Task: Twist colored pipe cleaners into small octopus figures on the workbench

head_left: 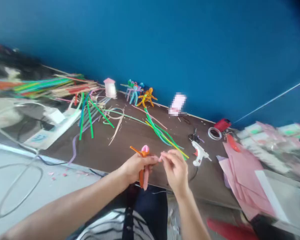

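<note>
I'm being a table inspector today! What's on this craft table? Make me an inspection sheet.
Surface: dark brown tabletop, with small scraps scattered on it.
Job's things: left hand holds an orange and pink pipe-cleaner figure; right hand pinches a pink pipe-cleaner end.
Clutter: loose green pipe cleaners, white hot glue gun.
Grippers: nothing seen; bare hands only.
Cables: black cord by the glue gun.
Surroundings: blue wall, pink paper sheets.

No legible text anywhere. Blue print on the white package (38, 138) at the tabletop's left end is too blurred to read. The white hot glue gun (198, 152) shows no readable marking; pink item (177, 104) by the wall is pixelated.
</note>
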`<state>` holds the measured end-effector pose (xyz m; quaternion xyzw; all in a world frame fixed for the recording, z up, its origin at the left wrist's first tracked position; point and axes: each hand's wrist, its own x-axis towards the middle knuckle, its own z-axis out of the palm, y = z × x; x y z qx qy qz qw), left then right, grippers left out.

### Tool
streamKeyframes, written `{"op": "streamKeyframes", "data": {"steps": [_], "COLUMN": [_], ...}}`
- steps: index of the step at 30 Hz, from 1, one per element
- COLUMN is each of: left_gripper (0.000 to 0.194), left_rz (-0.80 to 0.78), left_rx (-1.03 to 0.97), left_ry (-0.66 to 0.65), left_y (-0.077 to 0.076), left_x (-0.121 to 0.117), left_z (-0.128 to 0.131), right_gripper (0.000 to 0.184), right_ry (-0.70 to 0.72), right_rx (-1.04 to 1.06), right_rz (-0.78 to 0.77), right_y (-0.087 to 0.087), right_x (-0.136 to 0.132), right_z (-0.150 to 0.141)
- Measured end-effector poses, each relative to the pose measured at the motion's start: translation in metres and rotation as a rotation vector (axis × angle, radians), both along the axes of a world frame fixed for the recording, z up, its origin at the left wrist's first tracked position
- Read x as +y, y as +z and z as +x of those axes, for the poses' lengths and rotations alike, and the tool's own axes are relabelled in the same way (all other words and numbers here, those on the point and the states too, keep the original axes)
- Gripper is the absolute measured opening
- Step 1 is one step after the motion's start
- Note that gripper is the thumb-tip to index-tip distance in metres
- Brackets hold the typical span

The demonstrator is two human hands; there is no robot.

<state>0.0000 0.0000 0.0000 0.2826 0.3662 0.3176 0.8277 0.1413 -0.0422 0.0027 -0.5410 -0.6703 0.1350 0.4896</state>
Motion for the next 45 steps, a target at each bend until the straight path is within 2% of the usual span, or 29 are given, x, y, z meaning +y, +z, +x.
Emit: {"op": "streamKeyframes", "data": {"steps": [5,9,13,16,19,22,26,30,33,36,40,42,45], "left_gripper": [0.016,0.023,0.023,0.02,0.019,0.02,0.019,0.018,0.019,0.018,0.017,0.016,0.017], "left_rz": [0.098,0.243,0.426,0.507,0.518,0.502,0.499,0.513,0.49,0.466,0.389,0.321,0.241], "left_rx": [0.008,0.175,0.357,0.439,0.439,0.385,0.377,0.377,0.352,0.282,0.124,0.055,0.004], "left_ry": [0.077,0.119,0.179,0.21,0.205,0.176,0.149,0.109,0.034,-0.033,-0.024,0.01,0.082], "left_y": [-0.002,-0.008,-0.015,-0.017,-0.016,-0.013,-0.01,-0.007,-0.004,-0.003,-0.006,-0.008,-0.008], "left_x": [-0.004,-0.008,-0.009,-0.008,-0.005,-0.002,-0.003,-0.004,-0.003,-0.003,-0.005,-0.006,-0.007], "left_z": [0.004,0.006,0.005,0.004,0.003,0.002,0.001,0.0,-0.002,-0.003,-0.003,-0.002,0.0], "right_gripper": [0.016,0.023,0.03,0.026,0.018,0.016,0.017,0.02,0.017,0.016,0.018,0.017,0.022], "right_ry": [-0.072,-0.115,-0.026,0.091,0.14,0.115,-0.021,-0.148,-0.142,-0.055,0.048,0.069,0.013], "right_rx": [0.112,0.291,0.663,0.943,0.97,0.79,0.499,0.355,0.411,0.641,0.917,0.937,0.851], "right_rz": [-0.157,-0.365,-0.649,-0.75,-0.692,-0.58,-0.484,-0.41,-0.377,-0.409,-0.487,-0.492,-0.469], "right_y": [-0.009,-0.014,-0.016,-0.014,-0.01,-0.007,0.0,0.008,0.01,0.006,-0.002,-0.005,-0.009], "right_x": [-0.002,-0.005,-0.006,-0.008,-0.011,-0.013,-0.014,-0.013,-0.009,-0.004,0.0,0.001,-0.001], "right_z": [-0.014,-0.022,-0.026,-0.027,-0.026,-0.025,-0.026,-0.02,-0.014,-0.011,-0.015,-0.018,-0.023]}}
